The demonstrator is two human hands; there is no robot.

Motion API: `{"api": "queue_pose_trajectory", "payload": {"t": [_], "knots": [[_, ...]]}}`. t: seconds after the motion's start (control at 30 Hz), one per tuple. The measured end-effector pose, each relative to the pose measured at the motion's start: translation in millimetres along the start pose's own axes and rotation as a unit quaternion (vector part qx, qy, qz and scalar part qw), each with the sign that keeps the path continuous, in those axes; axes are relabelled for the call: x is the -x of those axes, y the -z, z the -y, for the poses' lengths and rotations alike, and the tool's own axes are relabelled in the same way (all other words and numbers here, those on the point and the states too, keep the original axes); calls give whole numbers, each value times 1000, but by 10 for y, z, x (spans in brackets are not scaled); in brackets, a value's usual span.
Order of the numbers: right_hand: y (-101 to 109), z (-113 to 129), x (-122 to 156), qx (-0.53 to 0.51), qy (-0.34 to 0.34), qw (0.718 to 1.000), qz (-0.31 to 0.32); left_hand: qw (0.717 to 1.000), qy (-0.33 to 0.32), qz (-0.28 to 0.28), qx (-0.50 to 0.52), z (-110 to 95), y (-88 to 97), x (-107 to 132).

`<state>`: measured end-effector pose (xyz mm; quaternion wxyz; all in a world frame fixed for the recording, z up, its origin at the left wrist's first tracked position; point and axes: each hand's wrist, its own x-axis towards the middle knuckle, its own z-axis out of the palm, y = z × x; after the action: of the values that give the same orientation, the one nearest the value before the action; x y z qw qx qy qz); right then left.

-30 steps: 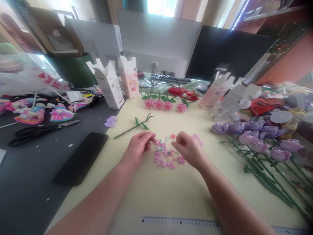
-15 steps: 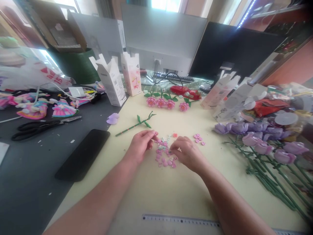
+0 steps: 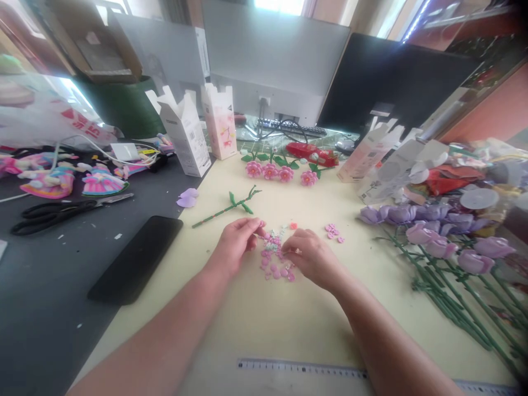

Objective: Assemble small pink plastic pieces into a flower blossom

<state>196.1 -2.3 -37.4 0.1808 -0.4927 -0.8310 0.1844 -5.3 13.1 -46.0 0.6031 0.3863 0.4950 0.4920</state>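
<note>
A small heap of pink brick pieces lies on the pale yellow mat between my hands. My left hand rests at the heap's left edge, fingers curled, thumb and forefinger pinched on a small pink piece. My right hand lies over the heap's right side with its fingers bent down into the pieces; what they hold is hidden. A green stem with leaves lies just beyond my left hand. A few more pink pieces sit to the right.
Purple brick tulips on green stems fill the right side. Pink blossoms and opened cartons stand further back, before monitors. A black phone and scissors lie on the dark mat at left. A ruler runs along the near edge.
My right hand has moved left from beside the heap onto its right side and its fingers have dipped into the pieces. My left hand has stayed pinched at the heap's left edge.
</note>
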Motion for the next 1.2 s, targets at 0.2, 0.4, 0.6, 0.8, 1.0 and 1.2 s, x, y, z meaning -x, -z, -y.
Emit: {"api": "queue_pose_trajectory", "payload": {"t": [0.2,0.4,0.6,0.8,1.0,1.2], "knots": [[-63,55,-9,16,19,999,22,1000,-5,1,1,-4,-9,5],[-19,-8,3,32,-6,999,34,1000,-1,1,2,-9,-6,12],[-22,28,3,27,-16,999,23,1000,3,-3,2,-8,-4,17],[-83,74,-17,49,-24,998,15,1000,3,2,-2,9,-14,15],[-89,122,-29,76,-30,996,20,1000,5,7,-2,2,-16,25],[-80,151,-35,71,-50,996,32,1000,1,11,-3,11,-14,31]]}}
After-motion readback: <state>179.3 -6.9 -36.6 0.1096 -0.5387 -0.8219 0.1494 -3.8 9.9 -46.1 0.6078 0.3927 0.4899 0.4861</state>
